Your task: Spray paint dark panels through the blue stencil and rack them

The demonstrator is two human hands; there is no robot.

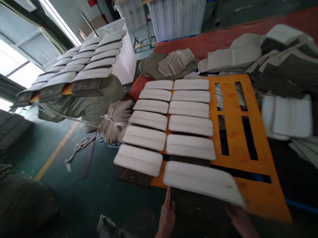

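Head view, looking forward and down: an oblong, off-white-topped fabric piece with a dark lower body (202,184) is lying low in the centre, overlapping the near edge of a flat orange slotted board (233,124). Its dark side is facing the wearer.

Left hand (167,213) is holding the piece's left end, fingers straight and close together against the dark side; the thumb is not showing clearly. Right hand (241,221) is sitting in shadow under the right-hand corner, its fingertips partly hidden; cannot tell how far they are closing, or whether they are gripping or only touching.

Handling, by judgement: probably light, the top looking padded and fairly stiff, the dark body softer and likely to sag. Both short ends are offering the best hold, one hand to each; the cloth is not looking slippery or fragile.

Long axis is running left to right, slanting down toward the right, the right end pointing nearer the wearer. Similar off-white-topped pieces in two columns (191,146) are lying just beyond on the board, slanting much the same way.

Off to the left, a tied grey-beige fabric bundle (114,121) is resting beside the board.
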